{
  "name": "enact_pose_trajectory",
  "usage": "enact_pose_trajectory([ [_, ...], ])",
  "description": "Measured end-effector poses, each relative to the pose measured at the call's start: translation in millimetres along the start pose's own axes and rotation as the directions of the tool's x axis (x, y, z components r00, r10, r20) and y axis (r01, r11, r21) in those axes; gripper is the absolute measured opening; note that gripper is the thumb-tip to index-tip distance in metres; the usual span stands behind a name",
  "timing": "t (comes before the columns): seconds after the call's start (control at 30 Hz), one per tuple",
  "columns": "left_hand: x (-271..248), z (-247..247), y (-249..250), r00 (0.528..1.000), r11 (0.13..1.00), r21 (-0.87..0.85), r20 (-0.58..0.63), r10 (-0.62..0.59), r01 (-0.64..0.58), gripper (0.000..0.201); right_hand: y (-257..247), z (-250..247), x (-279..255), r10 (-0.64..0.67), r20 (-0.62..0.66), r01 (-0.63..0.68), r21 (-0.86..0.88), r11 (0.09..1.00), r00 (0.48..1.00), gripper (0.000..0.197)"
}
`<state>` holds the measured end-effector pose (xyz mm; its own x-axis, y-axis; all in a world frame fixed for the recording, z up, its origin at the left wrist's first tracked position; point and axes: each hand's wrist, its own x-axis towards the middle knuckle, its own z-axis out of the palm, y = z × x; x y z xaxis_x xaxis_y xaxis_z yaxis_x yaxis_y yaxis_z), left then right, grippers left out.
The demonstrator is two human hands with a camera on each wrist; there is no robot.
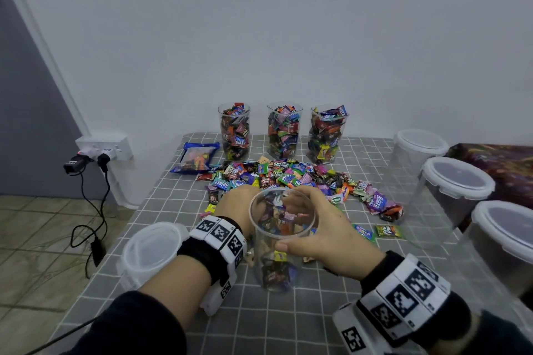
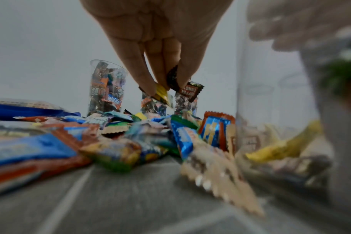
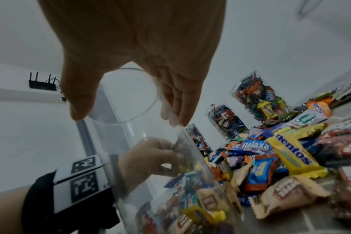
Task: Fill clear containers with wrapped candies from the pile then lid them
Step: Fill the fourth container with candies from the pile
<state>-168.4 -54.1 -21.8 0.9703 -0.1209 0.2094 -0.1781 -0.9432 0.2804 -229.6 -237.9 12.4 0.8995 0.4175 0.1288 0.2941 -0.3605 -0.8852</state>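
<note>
A tall clear container (image 1: 277, 274) stands on the checked cloth near me, with a few wrapped candies at its bottom. My right hand (image 1: 305, 219) grips its rim from the right, thumb on the near side and fingers on the far side; the right wrist view shows this hand (image 3: 128, 114) over the open mouth of the container (image 3: 114, 142). My left hand (image 1: 239, 204) is just left of the container, at the near edge of the candy pile (image 1: 288, 179). In the left wrist view this hand (image 2: 166, 85) pinches a yellow candy (image 2: 161, 93) and a dark brown candy (image 2: 192, 91) above the pile.
Three filled, unlidded containers (image 1: 235, 132) (image 1: 284, 132) (image 1: 327, 135) stand at the back by the wall. A loose lid (image 1: 150, 251) lies at the near left. Three lidded empty containers (image 1: 458, 181) line the right edge. A blue pouch (image 1: 196, 157) lies at the back left.
</note>
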Motion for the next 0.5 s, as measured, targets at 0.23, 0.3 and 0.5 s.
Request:
enact_pose_trajectory([
  [0.23, -8.2, -34.1, 3.8, 0.975, 0.950, -0.292, -0.158, -0.157, 0.106, 0.017, 0.6, -13.7, 3.8, 0.033, -0.016, -0.034, -0.048, 0.998, 0.999, 0.084],
  [0.3, -8.0, -51.7, 9.5, 0.964, 0.931, -0.356, -0.212, -0.160, 0.076, 0.014, 0.4, -14.8, 5.0, 0.035, -0.019, -0.036, -0.060, 0.998, 0.999, 0.083],
  [0.5, -14.9, -91.0, 34.3, 0.952, 0.758, -0.647, -0.276, -0.129, -0.085, 0.012, 2.6, -13.6, 6.9, 0.046, -0.025, -0.048, -0.055, 0.997, 0.999, 0.087],
])
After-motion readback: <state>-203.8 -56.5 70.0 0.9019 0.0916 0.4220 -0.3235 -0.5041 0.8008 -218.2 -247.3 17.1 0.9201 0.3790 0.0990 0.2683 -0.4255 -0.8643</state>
